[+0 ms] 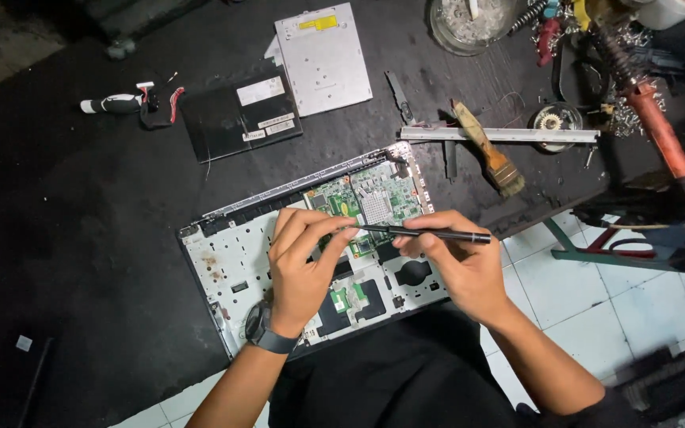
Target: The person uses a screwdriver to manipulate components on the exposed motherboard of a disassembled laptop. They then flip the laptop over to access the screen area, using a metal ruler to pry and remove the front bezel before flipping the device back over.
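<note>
Head view: your right hand [455,261] grips slim black screwdriver [426,233], long axis 3-to-9 o'clock; tip at left hand [304,257] fingers, pinched closed on it, over green circuit board [366,200] in opened grey laptop chassis [231,261] on tabletop [81,261].

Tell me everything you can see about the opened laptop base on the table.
The laptop base lies flat and angled on the dark table, opened up, its pale inner frame marked with rusty spots. A green circuit board with a silver square sits at its far right end, dark cutouts nearer the person. The left hand rests over it; the right hand holds a thin black tool with its tip over the board.
</note>
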